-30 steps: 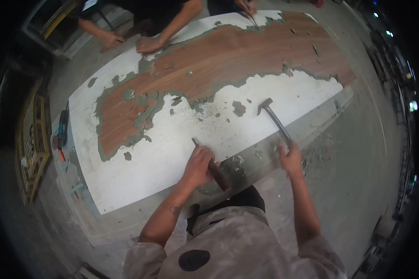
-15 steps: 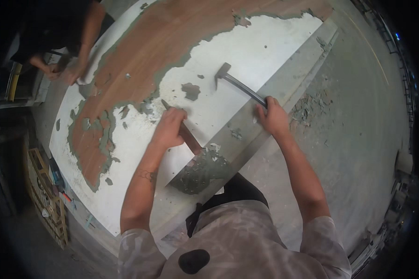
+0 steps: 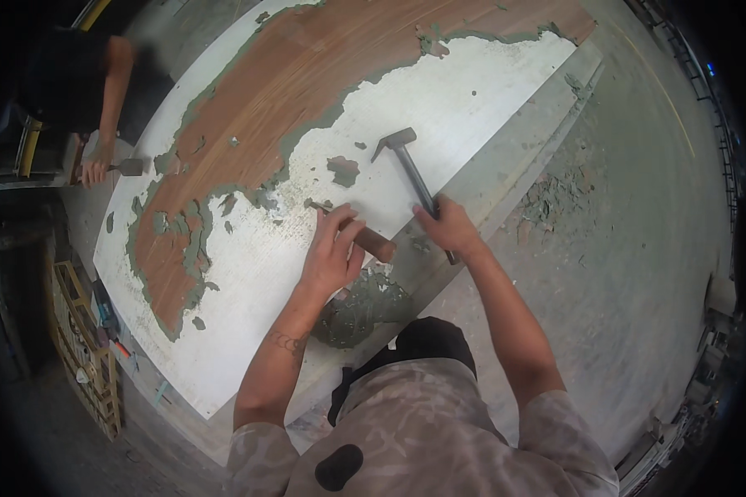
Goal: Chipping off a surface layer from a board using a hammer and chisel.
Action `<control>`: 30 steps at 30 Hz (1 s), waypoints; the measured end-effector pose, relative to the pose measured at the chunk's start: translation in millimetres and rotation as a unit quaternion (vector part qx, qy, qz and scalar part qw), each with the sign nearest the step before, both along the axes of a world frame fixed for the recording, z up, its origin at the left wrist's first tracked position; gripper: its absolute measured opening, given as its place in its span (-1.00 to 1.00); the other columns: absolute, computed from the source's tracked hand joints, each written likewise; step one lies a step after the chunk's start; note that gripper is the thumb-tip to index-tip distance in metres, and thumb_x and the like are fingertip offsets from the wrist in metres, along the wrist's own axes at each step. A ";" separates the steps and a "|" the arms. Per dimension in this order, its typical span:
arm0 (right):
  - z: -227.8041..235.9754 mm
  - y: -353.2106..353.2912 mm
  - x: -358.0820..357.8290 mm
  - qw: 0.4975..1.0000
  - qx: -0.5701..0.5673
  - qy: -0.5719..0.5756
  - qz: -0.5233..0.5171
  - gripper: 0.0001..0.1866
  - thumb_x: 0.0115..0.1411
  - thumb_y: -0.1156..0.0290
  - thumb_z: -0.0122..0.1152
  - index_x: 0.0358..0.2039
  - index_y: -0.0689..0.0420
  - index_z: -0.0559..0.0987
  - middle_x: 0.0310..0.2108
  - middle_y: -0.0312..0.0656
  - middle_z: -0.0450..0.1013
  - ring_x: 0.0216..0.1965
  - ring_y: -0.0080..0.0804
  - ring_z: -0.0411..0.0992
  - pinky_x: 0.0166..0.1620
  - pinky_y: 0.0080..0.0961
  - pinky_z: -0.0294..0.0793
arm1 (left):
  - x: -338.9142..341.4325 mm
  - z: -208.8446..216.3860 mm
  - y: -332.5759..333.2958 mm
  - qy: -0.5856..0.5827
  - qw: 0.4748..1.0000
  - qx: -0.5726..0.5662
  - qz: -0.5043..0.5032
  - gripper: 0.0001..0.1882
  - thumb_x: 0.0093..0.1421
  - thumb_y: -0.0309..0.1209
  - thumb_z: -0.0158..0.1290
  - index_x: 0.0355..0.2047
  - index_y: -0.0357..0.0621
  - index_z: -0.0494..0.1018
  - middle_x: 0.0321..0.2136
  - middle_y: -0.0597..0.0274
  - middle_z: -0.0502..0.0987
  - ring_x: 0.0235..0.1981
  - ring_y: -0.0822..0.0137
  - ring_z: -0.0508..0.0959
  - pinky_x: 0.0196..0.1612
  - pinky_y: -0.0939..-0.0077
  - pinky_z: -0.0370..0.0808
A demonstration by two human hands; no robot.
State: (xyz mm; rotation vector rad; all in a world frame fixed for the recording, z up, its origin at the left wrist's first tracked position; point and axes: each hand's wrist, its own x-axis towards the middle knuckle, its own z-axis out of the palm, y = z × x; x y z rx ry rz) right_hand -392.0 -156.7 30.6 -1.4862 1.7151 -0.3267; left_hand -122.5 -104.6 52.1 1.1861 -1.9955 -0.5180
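My left hand (image 3: 330, 253) is closed round a chisel with a brown wooden handle (image 3: 376, 246). The chisel lies low over the white board, its blade end beside loose green flakes. In my right hand (image 3: 454, 229) is a hammer (image 3: 412, 168), gripped low on its dark handle. Its head hangs over the board, apart from the chisel. The large board (image 3: 253, 323) has a white face along my side and bare brown wood (image 3: 307, 79) beyond. A ragged green layer (image 3: 192, 244) borders the wood.
A grey-green ledge (image 3: 493, 178) runs along the board's near edge, with a heap of green flakes (image 3: 360, 311) on it. More chips (image 3: 547, 207) litter the floor at right. At far left a co-worker's hand (image 3: 98, 168) holds a flat-bladed tool (image 3: 130, 167). A wooden pallet (image 3: 87, 356) stands lower left.
My left hand and the chisel have shifted right and tilted flatter. My right hand has moved left, and the hammer now stands more upright. The co-worker's arm has drawn back to the left.
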 end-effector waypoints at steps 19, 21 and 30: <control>13.5 124.1 -55.5 0.995 0.075 -0.044 -0.050 -0.44 0.32 -0.05 0.28 -0.42 0.29 0.49 -0.63 -0.11 0.35 -0.53 -0.39 0.34 -0.41 -0.27 0.36 | 29.0 -27.9 -17.6 -0.087 0.996 -0.008 -0.015 -0.62 -0.14 -0.58 0.30 -0.28 0.03 0.53 -0.20 0.19 0.39 -0.08 0.05 0.47 0.30 -0.48 0.14; 12.9 134.2 -51.7 0.996 0.080 -0.022 -0.043 -0.46 0.33 -0.04 0.27 -0.42 0.27 0.49 -0.64 -0.15 0.34 -0.54 -0.44 0.31 -0.43 -0.30 0.35 | 45.3 -38.9 -27.7 -0.099 0.995 -0.031 -0.016 -0.65 -0.12 -0.56 0.31 -0.29 0.00 0.52 -0.18 0.20 0.40 -0.05 0.04 0.48 0.33 -0.51 0.09; 14.1 200.8 -17.9 0.978 0.099 -0.081 -0.164 -0.56 0.40 0.12 0.22 -0.51 0.17 0.42 -0.67 -0.35 0.29 -0.61 -0.62 0.21 -0.52 -0.48 0.23 | 55.4 -39.4 -43.0 -0.086 0.993 -0.077 0.015 -0.80 0.12 -0.44 0.33 -0.32 -0.08 0.49 -0.28 0.25 0.44 -0.13 0.08 0.49 0.26 -0.50 0.20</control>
